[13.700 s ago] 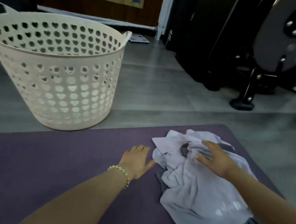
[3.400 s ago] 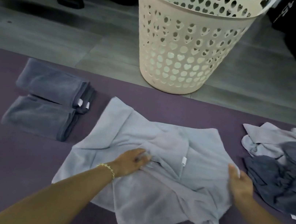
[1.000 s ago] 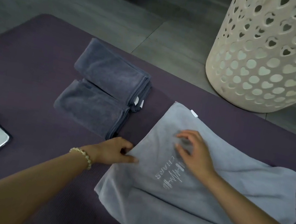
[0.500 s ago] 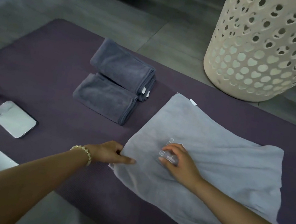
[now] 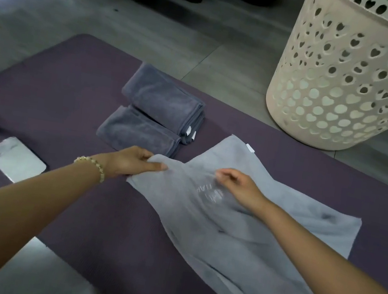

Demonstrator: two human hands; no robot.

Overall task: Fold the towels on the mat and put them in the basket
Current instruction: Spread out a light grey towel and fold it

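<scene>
Purple mat (image 5: 57, 91) stretched across the floor, with the cream basket (image 5: 347, 94) standing just off its far edge. The pale grey towel (image 5: 249, 243) lay spread and rumpled on the mat's right half, and two dark folded towels (image 5: 157, 113) sat side by side just beyond its left corner. The left hand (image 5: 132, 163) pinched the towel's left edge, thumb on top. The right hand (image 5: 239, 187) had its fingers curled into the cloth by the printed logo, apparently pinching too. Soft, light, limp stuff, that. It would sag wherever unsupported, so corners and hems looked the places to grip, hands well apart.
</scene>
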